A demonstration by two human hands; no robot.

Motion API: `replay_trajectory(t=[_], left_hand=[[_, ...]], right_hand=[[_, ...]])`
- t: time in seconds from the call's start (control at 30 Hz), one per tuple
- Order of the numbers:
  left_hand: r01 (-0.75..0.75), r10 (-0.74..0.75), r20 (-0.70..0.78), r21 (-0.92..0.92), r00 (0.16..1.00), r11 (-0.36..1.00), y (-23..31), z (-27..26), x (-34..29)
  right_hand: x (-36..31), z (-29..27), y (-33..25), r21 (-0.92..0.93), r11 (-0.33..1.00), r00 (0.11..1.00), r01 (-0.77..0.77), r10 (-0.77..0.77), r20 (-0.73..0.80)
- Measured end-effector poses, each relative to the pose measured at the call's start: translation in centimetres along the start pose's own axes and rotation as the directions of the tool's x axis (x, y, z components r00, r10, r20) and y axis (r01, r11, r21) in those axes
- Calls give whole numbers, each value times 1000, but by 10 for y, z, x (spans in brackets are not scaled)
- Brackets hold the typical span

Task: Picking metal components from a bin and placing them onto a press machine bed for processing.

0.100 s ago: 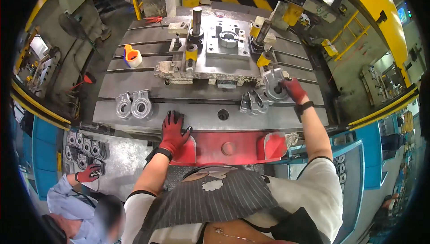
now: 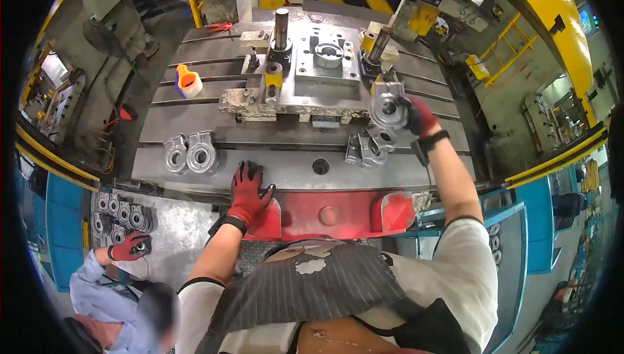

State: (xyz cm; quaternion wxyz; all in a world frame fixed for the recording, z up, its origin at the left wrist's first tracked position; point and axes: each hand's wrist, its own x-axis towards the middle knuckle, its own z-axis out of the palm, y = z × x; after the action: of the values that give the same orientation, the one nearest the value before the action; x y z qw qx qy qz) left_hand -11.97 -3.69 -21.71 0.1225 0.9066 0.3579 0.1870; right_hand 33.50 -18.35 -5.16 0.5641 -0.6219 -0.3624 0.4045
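My right hand [image 2: 421,117], in a red and black glove, grips a silver metal casting [image 2: 386,117] with a round ring, raised above the bed at the right front corner of the die block [image 2: 305,99]. Below it, several similar castings [image 2: 372,153] lie close together on the steel press bed [image 2: 273,138]. My left hand [image 2: 249,195], gloved the same way, rests at the bed's front edge with its fingers apart and nothing in it. Two finished-looking grey ring castings [image 2: 201,155] lie further left. A round ring-shaped seat [image 2: 329,55] stands on the die's plate.
Upright guide posts [image 2: 281,29] flank the die. An orange and white tape roll [image 2: 189,85] sits at the left; red-handled pliers [image 2: 220,27] lie behind. A red bracket [image 2: 328,214] projects at the front. On the lower left, a co-worker's gloved hand [image 2: 130,247] is beside castings [image 2: 121,214].
My right hand has carried the casting left and upward, toward the die. My left hand stays at the bed's front edge.
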Motion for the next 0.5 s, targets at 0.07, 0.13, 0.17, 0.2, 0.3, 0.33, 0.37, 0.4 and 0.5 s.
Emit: replay_trajectory(t=[0.07,0.13,0.17,0.2,0.3,0.33,0.37,0.4,0.5], left_hand=[[5,-6,33,28,999,1000,-1,5,3],[12,-15,42,64,999,998,-3,3,1],[11,-14,36,81,999,997,0,0,1],[7,-10,31,93,999,996,2,-1,2],[40,-43,74,48,996,998,-1,2,5],[35,-38,89,41,995,999,0,2,6],[54,-58,100,42,993,998,-1,-2,3],[57,-61,111,41,992,998,0,-4,4],[21,-25,78,47,997,999,-1,-3,5]], right_hand=[[48,2,-2,408,908,996,-92,79,50],[96,-5,-14,125,991,995,-53,41,94],[119,-3,-18,108,990,996,-88,87,12],[141,-3,-20,91,988,989,-124,131,-75],[202,18,-25,-662,749,966,29,-192,-176],[219,25,-29,-738,670,951,-79,-171,-257],[228,59,-29,-769,628,933,-116,-196,-302],[234,81,-30,-793,587,905,-164,-231,-358],[237,128,-18,-953,280,918,-118,-334,-212]])
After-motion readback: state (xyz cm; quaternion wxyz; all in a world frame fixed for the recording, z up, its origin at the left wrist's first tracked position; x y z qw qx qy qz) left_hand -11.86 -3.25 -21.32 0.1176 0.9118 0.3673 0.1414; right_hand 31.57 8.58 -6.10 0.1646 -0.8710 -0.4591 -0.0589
